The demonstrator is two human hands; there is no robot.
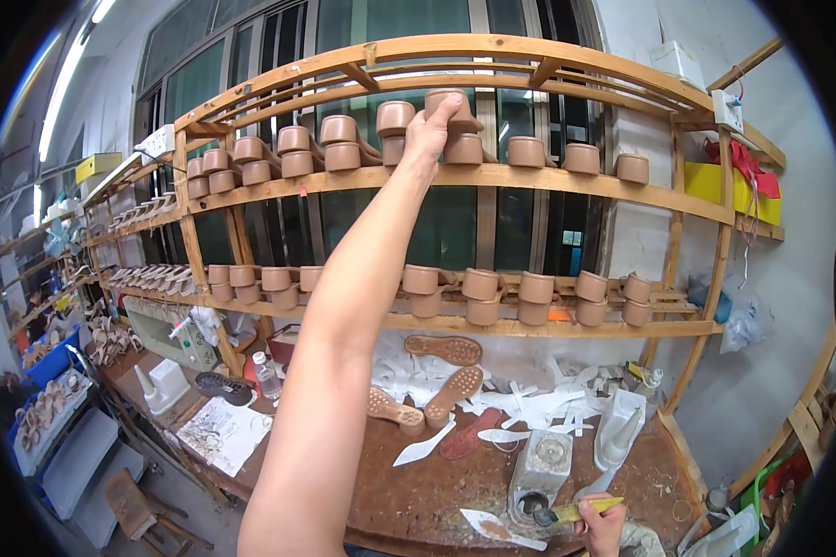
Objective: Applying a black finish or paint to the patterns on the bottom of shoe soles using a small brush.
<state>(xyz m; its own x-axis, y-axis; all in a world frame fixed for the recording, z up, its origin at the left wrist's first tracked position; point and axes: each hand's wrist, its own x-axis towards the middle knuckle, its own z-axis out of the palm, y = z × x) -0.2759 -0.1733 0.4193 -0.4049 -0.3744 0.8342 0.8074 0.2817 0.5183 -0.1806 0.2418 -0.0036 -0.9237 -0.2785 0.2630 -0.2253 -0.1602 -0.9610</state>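
Note:
My left hand (429, 132) reaches up to the upper wooden shelf. Its fingers close round a brown heeled shoe sole (467, 119), which sits above another brown sole (463, 148). At the lower right, my right hand (604, 531) grips a brush (581, 510) with a yellow handle. The brush's dark bristles are close to the round opening of a whitish glue-stained pot (542, 464) on the bench. A white sole-shaped piece (500, 529) lies beside that pot. My left forearm hides part of the lower shelf and the bench.
More stacked brown soles (481, 295) line the lower shelf (362, 320). Loose soles (453, 395), white strips (543, 404) and a red insole (471, 434) lie on the brown bench (395, 497). A clear bottle (267, 376) stands left of my arm; a wooden stool (144, 506) is on the floor.

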